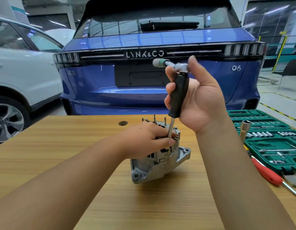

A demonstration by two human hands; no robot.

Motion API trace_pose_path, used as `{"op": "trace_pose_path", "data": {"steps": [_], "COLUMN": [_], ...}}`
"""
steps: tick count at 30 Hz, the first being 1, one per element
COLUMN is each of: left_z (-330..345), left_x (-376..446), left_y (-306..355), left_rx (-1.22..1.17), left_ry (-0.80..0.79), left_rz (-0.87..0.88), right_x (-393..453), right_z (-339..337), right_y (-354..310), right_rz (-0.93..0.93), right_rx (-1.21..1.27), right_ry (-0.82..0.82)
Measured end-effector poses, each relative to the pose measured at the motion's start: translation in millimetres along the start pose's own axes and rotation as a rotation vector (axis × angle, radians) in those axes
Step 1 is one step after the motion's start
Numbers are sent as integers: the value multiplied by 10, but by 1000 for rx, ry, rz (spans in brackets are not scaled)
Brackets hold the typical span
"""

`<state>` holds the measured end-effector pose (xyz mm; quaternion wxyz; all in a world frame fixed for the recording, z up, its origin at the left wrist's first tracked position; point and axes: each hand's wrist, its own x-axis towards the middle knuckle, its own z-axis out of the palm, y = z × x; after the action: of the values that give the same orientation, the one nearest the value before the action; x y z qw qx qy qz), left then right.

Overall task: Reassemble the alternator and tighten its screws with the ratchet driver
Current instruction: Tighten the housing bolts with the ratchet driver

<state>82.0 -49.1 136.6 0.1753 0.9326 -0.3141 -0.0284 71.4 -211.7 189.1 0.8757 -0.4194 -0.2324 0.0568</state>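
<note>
A silver alternator (160, 161) stands on the wooden table (64, 146) in the middle of the view, with studs sticking up at its far side. My left hand (147, 140) lies over its top, fingers curled round the housing beside the driver's metal shaft. My right hand (198, 95) is raised above it and grips the black handle of the ratchet driver (179, 95), which stands nearly upright. The ratchet head with its grey-green handle end sits on top of the driver. The driver's tip reaches down into the alternator beside my left fingers and is partly hidden.
A green socket set case (266, 138) lies open at the right of the table, with a socket extension leaning on it. A red-handled screwdriver (268, 173) lies in front of the case. A small dark disc (122, 123) lies near the table's far edge. A blue car and a white car stand behind.
</note>
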Motion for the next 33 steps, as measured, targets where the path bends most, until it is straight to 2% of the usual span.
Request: {"op": "trace_pose_path", "data": {"steps": [2, 7, 9, 10, 12, 14, 16, 20, 26, 28, 33], "left_z": [0, 9, 14, 15, 17, 20, 22, 12, 22, 13, 23], "left_x": [2, -1, -1, 1, 8, 17, 16, -8, -6, -9, -5], "left_y": [-4, -1, 7, 7, 6, 6, 23, 35, 42, 49, 63], "left_rx": [4, -7, -15, -20, -32, -34, -28, -42, -39, -27, -35], "left_ry": [3, -12, -20, -17, -9, -6, -11, -8, -3, 2, -14], "left_rz": [-7, -19, -24, -25, -26, -27, -31, -29, -21, -22, 13], "right_x": [4, -47, -39, -27, -14, 14, 14, 46, 46, 22, -30], "right_z": [1, -11, 5, 20, 38, 32, 39, 10, -15, 24, 84], "right_y": [-26, -20, 23, 61, 140, 197, 207, 186, 178, 178, 118], "right_rz": [44, 9, -119, -237, -510, -651, -607, -405, -358, -340, -413], "right_rx": [-10, -18, -22, -111, -460, -661, -598, -285, -211, -202, -443], "right_ry": [-19, -68, -53, -12, 113, 121, 70, -95, -114, -75, 235]}}
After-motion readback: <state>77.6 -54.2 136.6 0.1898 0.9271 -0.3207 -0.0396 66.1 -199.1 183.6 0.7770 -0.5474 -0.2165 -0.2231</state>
